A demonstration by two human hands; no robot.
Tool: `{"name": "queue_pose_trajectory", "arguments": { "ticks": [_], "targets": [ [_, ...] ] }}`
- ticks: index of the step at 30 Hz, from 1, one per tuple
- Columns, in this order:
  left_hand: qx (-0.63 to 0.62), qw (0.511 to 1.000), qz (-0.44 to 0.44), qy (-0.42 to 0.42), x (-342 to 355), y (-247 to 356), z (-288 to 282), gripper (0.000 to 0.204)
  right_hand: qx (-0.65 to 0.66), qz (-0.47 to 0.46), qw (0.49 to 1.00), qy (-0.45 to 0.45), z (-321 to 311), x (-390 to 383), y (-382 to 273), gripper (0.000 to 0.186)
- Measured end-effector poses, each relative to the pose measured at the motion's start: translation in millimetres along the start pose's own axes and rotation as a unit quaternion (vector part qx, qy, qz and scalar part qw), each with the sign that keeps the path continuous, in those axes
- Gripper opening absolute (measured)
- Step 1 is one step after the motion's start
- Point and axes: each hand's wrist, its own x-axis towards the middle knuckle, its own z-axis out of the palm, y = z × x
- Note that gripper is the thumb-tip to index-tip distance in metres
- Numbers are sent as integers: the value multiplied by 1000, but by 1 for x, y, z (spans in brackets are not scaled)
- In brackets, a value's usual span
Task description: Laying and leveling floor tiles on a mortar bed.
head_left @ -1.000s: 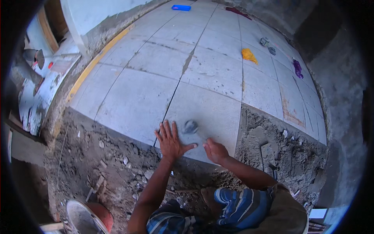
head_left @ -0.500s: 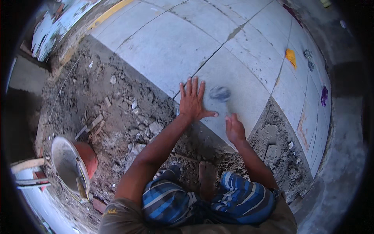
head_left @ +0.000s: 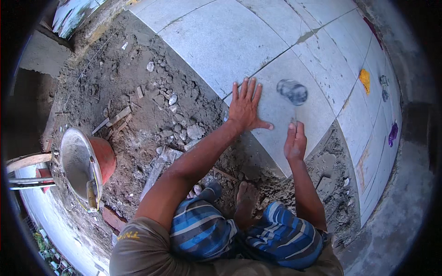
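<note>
My left hand [head_left: 245, 109] lies flat with its fingers spread on the near left edge of a pale floor tile [head_left: 316, 120]. In my closed right hand [head_left: 295, 143] is the handle of a mallet with a dark head [head_left: 292, 92]. Motion smears the mallet head, which shows over the middle of the tile; whether it touches the surface I cannot tell. Grey mortar [head_left: 324, 161] lies along the tile's right near side.
Left of me stands a red bucket [head_left: 103, 158] with a trowel [head_left: 91, 193] at its rim. Rubble and loose stones [head_left: 195, 132] cover the soil. More tiles [head_left: 221, 41] spread beyond. Orange [head_left: 364, 81] and purple [head_left: 392, 134] scraps lie at the right.
The camera view has shifted, so the scene sits differently in the picture. The mallet head is blurred in both frames. My left hand keeps its place on the tile.
</note>
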Motion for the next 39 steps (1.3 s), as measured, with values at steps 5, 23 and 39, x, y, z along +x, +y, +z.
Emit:
{"name": "queue_pose_trajectory", "arguments": {
  "ticks": [5,23,39],
  "targets": [
    [-6,1000,7,-7,-1,1,0,149,-65,-34,996,-50,0,10,-9,26],
    [20,1000,12,-5,4,7,0,151,12,-2,1000,7,-11,22,14,26],
    [-66,994,79,-33,26,-88,-45,103,-93,-26,975,-201,-76,62,1,32]
  ]
}}
